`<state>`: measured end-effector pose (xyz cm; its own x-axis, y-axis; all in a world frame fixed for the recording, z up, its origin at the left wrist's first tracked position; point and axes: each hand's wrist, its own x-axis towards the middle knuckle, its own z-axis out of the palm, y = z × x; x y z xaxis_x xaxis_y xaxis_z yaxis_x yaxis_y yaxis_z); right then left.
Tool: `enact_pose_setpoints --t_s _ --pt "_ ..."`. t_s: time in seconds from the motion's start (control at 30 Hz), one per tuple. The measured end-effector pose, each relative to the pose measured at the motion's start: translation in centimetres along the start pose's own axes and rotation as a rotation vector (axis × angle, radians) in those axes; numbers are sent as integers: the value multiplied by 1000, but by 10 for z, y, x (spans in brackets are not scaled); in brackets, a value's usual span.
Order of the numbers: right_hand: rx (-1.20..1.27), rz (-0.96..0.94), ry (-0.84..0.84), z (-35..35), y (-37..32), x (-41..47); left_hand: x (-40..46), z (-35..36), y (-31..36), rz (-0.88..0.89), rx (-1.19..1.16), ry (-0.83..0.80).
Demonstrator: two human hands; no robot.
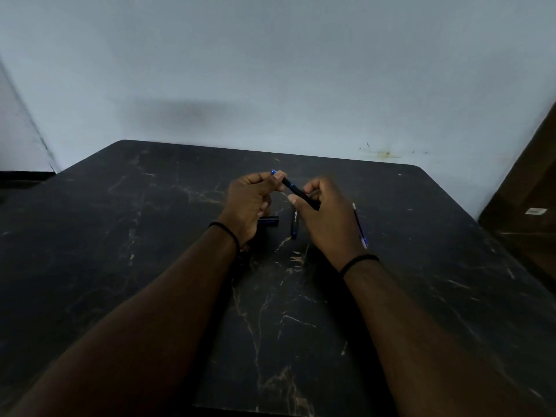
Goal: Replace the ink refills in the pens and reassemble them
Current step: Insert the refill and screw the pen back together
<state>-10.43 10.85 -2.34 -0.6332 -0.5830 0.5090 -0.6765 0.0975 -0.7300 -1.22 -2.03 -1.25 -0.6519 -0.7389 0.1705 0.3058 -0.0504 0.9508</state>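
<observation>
Just above the middle of the frame, both hands close on one dark pen (296, 189) held clear of the bench (150, 236). The left hand (251, 203) pinches the pen's upper-left end, where a blue tip shows between the fingertips; the right hand (326, 218) wraps the lower-right end, thumb laid along the barrel. The pen slants from upper left down to lower right between them.

Below the hands, on the bench, lie loose parts: a short dark piece with a blue edge (268, 221) just under the left hand, a dark barrel section with pale print (294, 224) between the two hands, and a thin refill (359, 225) with a white top and a blue lower end, peeking out at the right edge of the right hand.

The step looks like twisting or pulling this pen at its joint, though whether it is coming apart or going together I cannot tell. The next move probably calls for opposed turning along the pen's axis, grip firm, without bending the refill inside.
</observation>
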Motion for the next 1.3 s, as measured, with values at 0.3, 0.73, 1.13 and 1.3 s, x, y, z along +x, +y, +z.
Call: enact_pose_setpoints --t_s 0.3,0.73,1.13,1.3 --pt "-133 -14 -11 -2 3 2 -1 0 1 -4 23 17" --pt "-162 8 -76 -3 -4 3 -4 4 4 1 16 6" --pt "-50 2 86 5 3 -1 -5 6 5 4 1 51" --pt "-31 36 151 6 1 -1 -5 7 4 13 -13 77"
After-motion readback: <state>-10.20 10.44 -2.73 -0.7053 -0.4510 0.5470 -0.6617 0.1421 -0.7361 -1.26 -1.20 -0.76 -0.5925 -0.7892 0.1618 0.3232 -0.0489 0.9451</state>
